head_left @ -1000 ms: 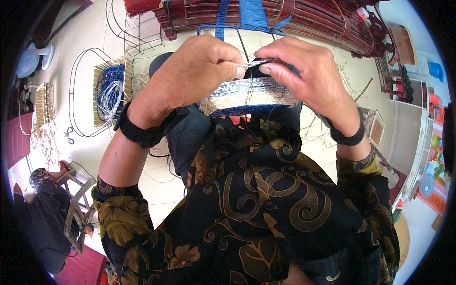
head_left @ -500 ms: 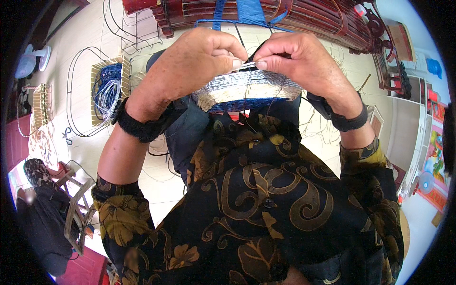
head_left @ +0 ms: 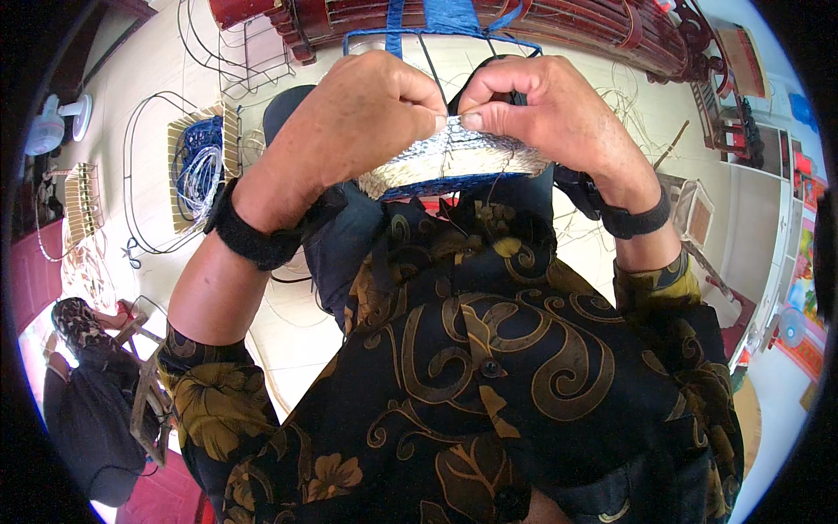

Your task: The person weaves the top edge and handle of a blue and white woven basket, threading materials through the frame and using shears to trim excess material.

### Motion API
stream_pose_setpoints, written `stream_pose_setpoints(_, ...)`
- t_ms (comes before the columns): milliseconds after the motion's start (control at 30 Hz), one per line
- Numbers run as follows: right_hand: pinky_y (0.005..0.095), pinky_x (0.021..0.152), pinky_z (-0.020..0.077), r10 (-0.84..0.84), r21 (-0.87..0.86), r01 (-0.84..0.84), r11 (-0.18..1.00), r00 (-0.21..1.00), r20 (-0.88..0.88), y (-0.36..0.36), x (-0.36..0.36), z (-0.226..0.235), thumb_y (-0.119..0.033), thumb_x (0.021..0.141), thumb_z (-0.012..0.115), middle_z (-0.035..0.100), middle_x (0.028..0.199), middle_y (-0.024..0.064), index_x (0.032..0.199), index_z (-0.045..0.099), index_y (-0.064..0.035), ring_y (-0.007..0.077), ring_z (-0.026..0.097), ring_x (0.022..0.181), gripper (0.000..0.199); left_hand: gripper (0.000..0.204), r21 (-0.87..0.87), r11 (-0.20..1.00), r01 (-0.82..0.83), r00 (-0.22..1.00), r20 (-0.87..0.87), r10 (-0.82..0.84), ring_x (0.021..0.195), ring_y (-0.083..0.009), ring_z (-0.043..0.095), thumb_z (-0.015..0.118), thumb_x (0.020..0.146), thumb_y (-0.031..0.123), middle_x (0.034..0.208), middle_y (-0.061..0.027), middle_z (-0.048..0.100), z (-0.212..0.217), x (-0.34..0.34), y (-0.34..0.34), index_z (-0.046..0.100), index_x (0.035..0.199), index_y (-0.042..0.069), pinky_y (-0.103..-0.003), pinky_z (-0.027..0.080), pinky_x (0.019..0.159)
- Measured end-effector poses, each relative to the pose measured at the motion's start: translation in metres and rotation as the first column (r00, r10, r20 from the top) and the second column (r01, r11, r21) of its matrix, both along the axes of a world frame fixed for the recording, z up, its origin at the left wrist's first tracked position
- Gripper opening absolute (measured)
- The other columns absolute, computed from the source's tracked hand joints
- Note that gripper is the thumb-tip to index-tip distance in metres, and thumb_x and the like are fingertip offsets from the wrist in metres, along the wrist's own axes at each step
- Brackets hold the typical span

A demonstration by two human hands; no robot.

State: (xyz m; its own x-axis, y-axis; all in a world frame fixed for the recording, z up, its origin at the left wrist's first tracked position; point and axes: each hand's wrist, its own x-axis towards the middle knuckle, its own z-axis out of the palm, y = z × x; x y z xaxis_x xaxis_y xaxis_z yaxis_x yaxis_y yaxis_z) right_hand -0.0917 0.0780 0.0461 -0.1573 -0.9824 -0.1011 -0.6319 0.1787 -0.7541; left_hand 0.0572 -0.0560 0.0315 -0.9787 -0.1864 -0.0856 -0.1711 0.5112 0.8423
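A partly woven basket (head_left: pixel 410 175) rests between my knees, with cream, silvery-white and blue bands of cord on a thin dark wire frame. Its blue-wrapped frame edge (head_left: pixel 515 42) stands out beyond my hands. My left hand (head_left: pixel 371 113) is closed, its thumb and forefinger pinching the silvery-white cord (head_left: pixel 453 125) at the top row of weave. Just to the right, my right hand (head_left: pixel 559 105) pinches the same row with thumb and forefinger, close to an upright wire. The fingers hide most of the cord's end.
Left on the tiled floor lies a half-woven basket (head_left: pixel 229 140) holding blue and white cord (head_left: pixel 201 170). Scissors (head_left: pixel 131 253) lie near it, below a wire frame (head_left: pixel 131 157). A dark red wooden bench (head_left: pixel 559 22) stands ahead. A person in dark clothes (head_left: pixel 92 419) sits at lower left.
My hands have come down against the weave, and the cord stretched between them now lies at the top row. The basket has tipped slightly, showing more of its blue frame edge.
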Motion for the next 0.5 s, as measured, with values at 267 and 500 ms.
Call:
stream_pose_setpoints(267, 0.0265, 0.050, 0.0379, 0.008, -0.028, -0.007, 1.000, 1.000, 0.025, -0.006, 0.001, -0.009, -0.015, 0.073, 0.064, 0.055, 0.056, 0.0037, 0.076, 0.065, -0.0056, 0.0096, 0.047, 0.051, 0.010, 0.008, -0.382, 0.839, -0.388, 0.854, -0.490, 0.172, 0.064, -0.0172, 0.053, 0.063, 0.071, 0.007, 0.065, -0.0064, 0.057, -0.008, 0.015, 0.019, 0.060, 0.073, -0.001, -0.028, 0.040, 0.060)
stream_pose_setpoints(500, 0.0302, 0.048, 0.0362, -0.025, -0.092, 0.027, 0.995, 0.999, 0.028, -0.013, 0.008, -0.018, -0.019, 0.072, 0.063, 0.051, 0.053, 0.0085, 0.073, 0.063, -0.0058, 0.0147, 0.045, 0.048, 0.013, 0.013, 0.131, 0.760, -0.637, 0.735, -0.194, 0.649, 0.051, -0.0113, 0.050, 0.062, 0.074, 0.002, 0.066, -0.0056, 0.058, -0.007, 0.045, 0.077, 0.060, 0.087, -0.001, -0.024, 0.038, 0.048)
